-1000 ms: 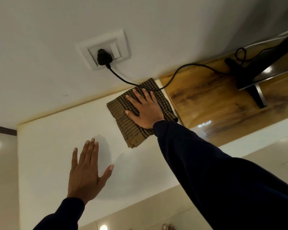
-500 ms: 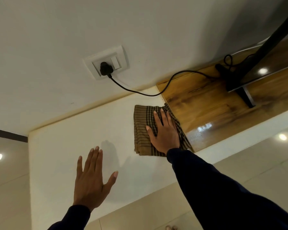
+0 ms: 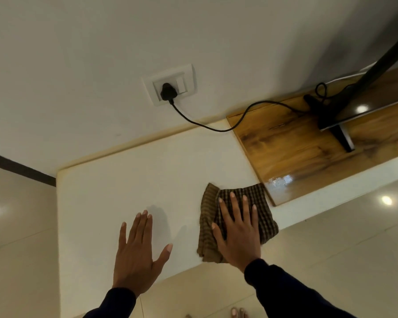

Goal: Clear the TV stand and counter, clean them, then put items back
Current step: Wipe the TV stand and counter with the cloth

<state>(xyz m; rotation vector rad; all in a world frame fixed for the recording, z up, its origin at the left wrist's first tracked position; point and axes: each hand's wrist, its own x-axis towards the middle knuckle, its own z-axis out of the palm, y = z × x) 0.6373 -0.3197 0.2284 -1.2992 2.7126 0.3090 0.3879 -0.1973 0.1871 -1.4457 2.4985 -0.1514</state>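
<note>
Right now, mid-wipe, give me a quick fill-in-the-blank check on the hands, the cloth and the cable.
1. The right hand presses flat on the checked ____, which lies on the white counter.
2. The left hand lies flat and holds ____.
3. The black cable runs from the plug in the wall ____ toward the TV.
4. The TV stands on the ____ stand top.

Missing words: cloth; nothing; socket; wooden
</note>
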